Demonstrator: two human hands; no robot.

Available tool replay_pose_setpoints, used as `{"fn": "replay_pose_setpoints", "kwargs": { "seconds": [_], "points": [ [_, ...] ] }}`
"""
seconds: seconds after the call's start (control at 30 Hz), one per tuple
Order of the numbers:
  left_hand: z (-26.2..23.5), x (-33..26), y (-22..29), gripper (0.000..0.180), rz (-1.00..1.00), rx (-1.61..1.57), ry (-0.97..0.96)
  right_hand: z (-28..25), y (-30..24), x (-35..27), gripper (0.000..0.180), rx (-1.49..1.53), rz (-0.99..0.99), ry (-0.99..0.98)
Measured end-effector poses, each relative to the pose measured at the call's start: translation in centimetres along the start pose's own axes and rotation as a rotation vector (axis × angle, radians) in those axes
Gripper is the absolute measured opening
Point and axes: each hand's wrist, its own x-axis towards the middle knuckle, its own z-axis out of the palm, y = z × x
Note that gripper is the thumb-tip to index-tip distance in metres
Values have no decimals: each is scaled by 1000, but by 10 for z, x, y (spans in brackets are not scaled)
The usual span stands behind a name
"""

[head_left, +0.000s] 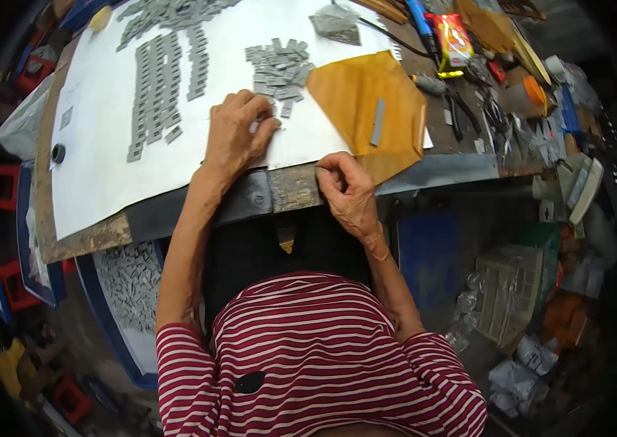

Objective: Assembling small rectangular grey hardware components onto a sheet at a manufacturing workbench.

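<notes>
At the near edge of the workbench (439, 169), my left hand (235, 135) lies knuckles up on the white sheet (104, 160), fingers curled at the fringe of a loose heap of small grey metal pieces (279, 69); whether a piece is under the fingertips I cannot tell. My right hand (348, 191) is closed in a loose fist on the bench's edge, beside the near corner of a brown paper sheet (352, 102) carrying one grey strip (377, 121). The pieces look light, stiff and flat, likely sharp-edged and slippery, best pinched by their long sides. More lie in tidy rows (159, 87) toward the far left corner. Tools clutter the bench's right end; crates and a tray of pieces (130, 284) crowd the floor below.
</notes>
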Motion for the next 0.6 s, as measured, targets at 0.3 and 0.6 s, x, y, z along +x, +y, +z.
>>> {"fn": "replay_pose_setpoints", "kwargs": {
  "seconds": [0.3,0.6],
  "points": [
    [3,2,2,13,-29,26,-24,-49,-22,14,6,27,86,119],
    [-2,-2,7,24,-24,158,-74,-85,-49,34,7,12,164,200]
  ]
}}
